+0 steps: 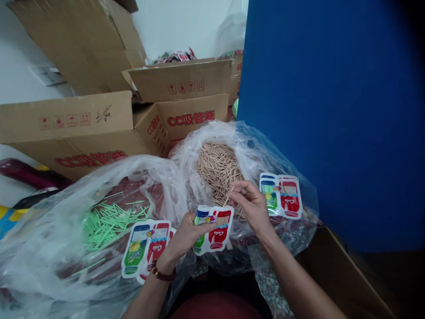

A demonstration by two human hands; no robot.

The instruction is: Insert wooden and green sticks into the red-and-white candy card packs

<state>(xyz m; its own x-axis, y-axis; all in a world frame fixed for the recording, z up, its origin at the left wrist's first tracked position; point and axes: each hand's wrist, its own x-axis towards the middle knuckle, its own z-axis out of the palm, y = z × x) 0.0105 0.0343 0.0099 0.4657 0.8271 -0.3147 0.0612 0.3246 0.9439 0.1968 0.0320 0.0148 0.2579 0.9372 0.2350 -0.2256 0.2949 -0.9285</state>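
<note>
My left hand grips a candy packet, its thumb across the front. The packet is shaped like two jars, one green and one red with "Cola" on it, and brown sticks show through its window. Just above the packet's top edge, my right hand pinches a thin brown stick between thumb and fingers. Behind both hands lies a heap of brown candy sticks in a clear plastic bag. More packets of this kind rest on the plastic beside my right hand.
At left, green sticks lie in another clear bag, with several packets on its near edge. Open cardboard boxes stand behind. A tall blue panel bounds the right side. Another cardboard box is at lower right.
</note>
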